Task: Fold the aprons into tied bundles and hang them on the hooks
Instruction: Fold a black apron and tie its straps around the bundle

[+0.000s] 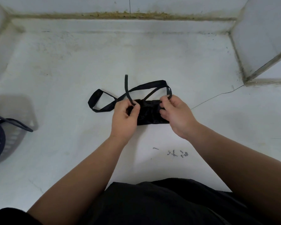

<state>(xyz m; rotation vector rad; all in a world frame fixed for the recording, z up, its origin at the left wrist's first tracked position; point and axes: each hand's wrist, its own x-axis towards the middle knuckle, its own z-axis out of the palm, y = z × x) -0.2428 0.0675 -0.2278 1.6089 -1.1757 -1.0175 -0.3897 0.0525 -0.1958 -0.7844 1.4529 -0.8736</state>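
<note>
A black apron (150,113) lies folded into a small bundle on the white floor in the middle of the view. Its black straps (146,86) cross above the bundle, and one loop (94,101) lies flat to the left. My left hand (124,118) pinches a strap end at the bundle's left edge; that strap rises up and away from the hand. My right hand (177,114) pinches another strap at the bundle's right edge, fingers curled round it. Both hands partly cover the bundle.
A dark plastic laundry basket (0,135) stands at the left edge. White tiled walls meet the floor at the back, and a tiled pillar corner (245,78) juts in at the right. A thin crack (217,95) and small dark marks (177,153) cross the floor.
</note>
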